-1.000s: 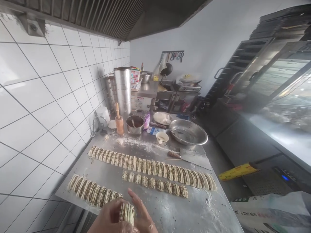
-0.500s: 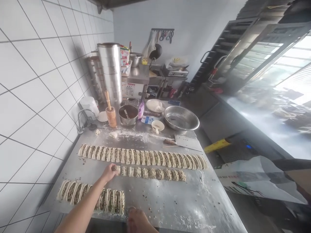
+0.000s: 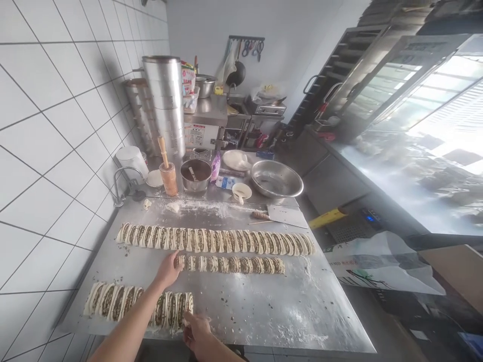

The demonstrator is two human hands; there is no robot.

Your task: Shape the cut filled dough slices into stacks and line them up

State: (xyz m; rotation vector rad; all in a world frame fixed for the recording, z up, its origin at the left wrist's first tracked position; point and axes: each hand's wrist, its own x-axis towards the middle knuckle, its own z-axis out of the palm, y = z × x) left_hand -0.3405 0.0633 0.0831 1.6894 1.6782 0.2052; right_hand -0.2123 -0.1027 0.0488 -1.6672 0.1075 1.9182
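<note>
On a steel worktable (image 3: 264, 311) lie three rows of cut dough rolls with dark filling. My left hand (image 3: 168, 271) reaches forward and its fingers close on the left end piece of the short middle row (image 3: 230, 264). My right hand (image 3: 196, 332) is at the near table edge, its fingers touching the right end of the near row (image 3: 132, 301), open with nothing in it. The long far row (image 3: 215, 240) lies beyond, untouched.
At the back stand a large steel bowl (image 3: 276, 178), a pot of dark filling (image 3: 196, 174), a small white cup (image 3: 241, 191), a wooden jar with a stick (image 3: 168, 173), stacked steamers (image 3: 164, 103) and a dough scraper (image 3: 287, 216). White tiled wall on the left, an aisle with bags on the right.
A second ago both hands held one dough piece near my body. My left hand has since reached out to the middle row's left end, and my right hand has moved to the near row's end.
</note>
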